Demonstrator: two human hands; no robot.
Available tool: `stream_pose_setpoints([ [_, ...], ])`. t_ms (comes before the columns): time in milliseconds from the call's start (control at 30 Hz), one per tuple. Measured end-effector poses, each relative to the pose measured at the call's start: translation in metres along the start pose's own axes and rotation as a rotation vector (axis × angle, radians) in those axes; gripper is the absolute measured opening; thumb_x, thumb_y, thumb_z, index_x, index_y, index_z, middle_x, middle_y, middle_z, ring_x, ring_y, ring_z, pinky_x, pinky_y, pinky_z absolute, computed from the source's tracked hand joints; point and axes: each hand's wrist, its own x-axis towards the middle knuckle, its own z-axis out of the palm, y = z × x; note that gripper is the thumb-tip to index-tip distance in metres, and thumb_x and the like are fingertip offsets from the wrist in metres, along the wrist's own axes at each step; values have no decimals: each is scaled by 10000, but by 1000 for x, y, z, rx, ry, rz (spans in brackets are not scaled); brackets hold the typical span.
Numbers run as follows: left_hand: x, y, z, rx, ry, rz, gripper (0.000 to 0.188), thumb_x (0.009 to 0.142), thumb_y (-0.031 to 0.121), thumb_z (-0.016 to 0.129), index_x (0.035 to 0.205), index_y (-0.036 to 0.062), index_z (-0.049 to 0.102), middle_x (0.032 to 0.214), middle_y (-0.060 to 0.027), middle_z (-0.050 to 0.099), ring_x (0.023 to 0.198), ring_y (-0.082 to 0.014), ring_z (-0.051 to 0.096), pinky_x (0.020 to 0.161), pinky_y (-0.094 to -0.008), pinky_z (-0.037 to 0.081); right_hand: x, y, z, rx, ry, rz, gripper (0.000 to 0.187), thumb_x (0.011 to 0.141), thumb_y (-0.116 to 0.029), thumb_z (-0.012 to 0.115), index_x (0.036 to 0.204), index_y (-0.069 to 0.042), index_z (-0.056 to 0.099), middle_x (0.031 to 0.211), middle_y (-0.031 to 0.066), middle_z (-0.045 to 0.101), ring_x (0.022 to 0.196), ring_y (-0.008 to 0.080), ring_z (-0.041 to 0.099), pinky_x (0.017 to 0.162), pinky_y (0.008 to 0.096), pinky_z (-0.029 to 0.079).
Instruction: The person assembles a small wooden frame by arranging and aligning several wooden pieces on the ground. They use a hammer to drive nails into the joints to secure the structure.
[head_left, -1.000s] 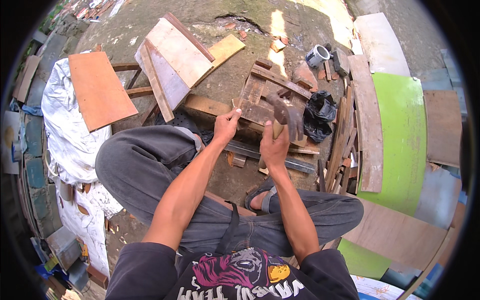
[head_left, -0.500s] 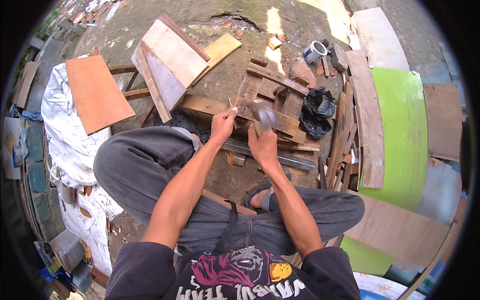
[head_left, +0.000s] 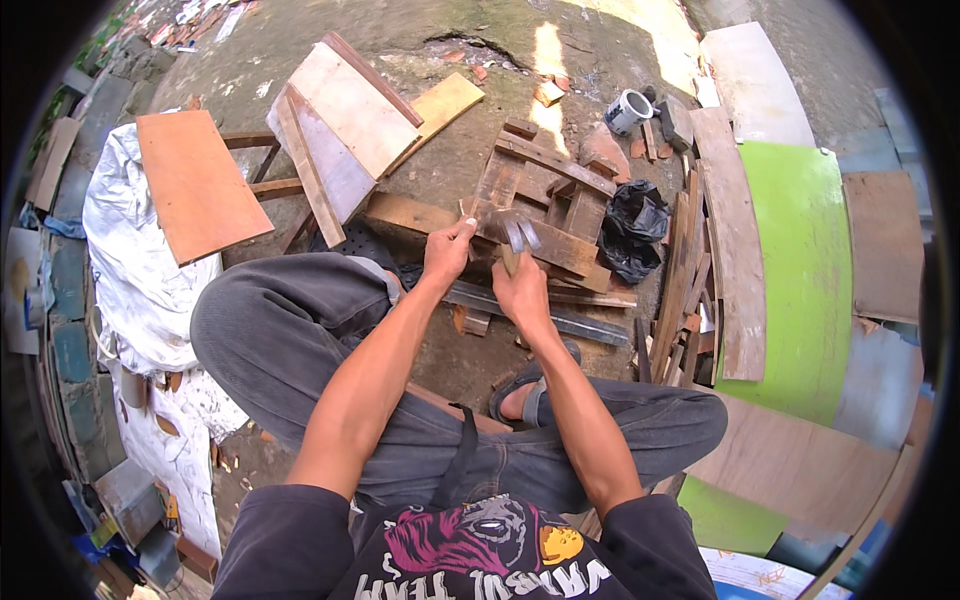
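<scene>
My right hand (head_left: 521, 291) grips the handle of a claw hammer (head_left: 521, 232), its metal head close over a wooden pallet-like frame (head_left: 565, 247). To its left, my left hand (head_left: 446, 252) is closed at the near left edge of the frame, thumb and fingers pinched together. What lies between those fingertips is too small to make out. The frame is built of brown slats and rests on a thick wooden beam (head_left: 410, 211), just beyond my feet. Nearer to me, a grey metal bar (head_left: 575, 322) runs beneath the frame.
Left of the frame lean pale boards (head_left: 350, 105) and an orange-brown panel (head_left: 198, 185) over white sacking (head_left: 140, 290). A black plastic bag (head_left: 632, 235) and a white paint can (head_left: 628, 112) sit to the right. Farther right are wood strips (head_left: 680, 265) and a green sheet (head_left: 795, 270).
The hammer head, blurred before, now shows clearly and sits slightly lower and to the left. My right hand has shifted a little left with it. My left hand has barely moved.
</scene>
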Motion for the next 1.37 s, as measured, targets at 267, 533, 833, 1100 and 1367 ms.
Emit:
stream_pose_setpoints([
  [267,0,1,-11,10,38,-5,486,969,338,655,1256,-54,649,1332,-190,651,1233,-206,610,1017,-286,446,17,-87,-56,248,137,-159,210,985,-192,619,914,5,637,646,59,605,608,213,594,610,366,480],
  [533,-1,0,-3,7,-6,-8,479,973,339,656,1250,-51,659,1292,-175,680,1195,-192,625,1003,-290,454,26,-12,-12,-93,-292,317,354,852,-249,618,969,82,658,964,362,668,955,550,634,844,564,501],
  [833,1,-2,-4,-22,23,-34,457,973,313,661,1233,-62,670,1285,-168,682,1171,-182,629,982,-282,461,7,-40,-20,186,10,61,268,901,-212,629,992,40,633,872,229,687,820,294,649,730,401,505],
  [1100,-2,3,-6,-58,35,-55,436,992,291,647,1218,-81,679,1273,-158,683,1173,-171,610,1015,-280,438,7,-48,-18,-19,-109,173,278,876,-201,632,1064,2,656,887,324,675,934,509,646,804,537,523],
  [1367,4,3,-6,-91,-16,-90,454,965,299,674,1253,-52,669,1323,-170,663,1227,-188,607,1022,-270,441,10,-10,-30,-102,-344,137,281,865,-207,625,1046,5,663,946,303,692,957,511,650,861,529,520],
])
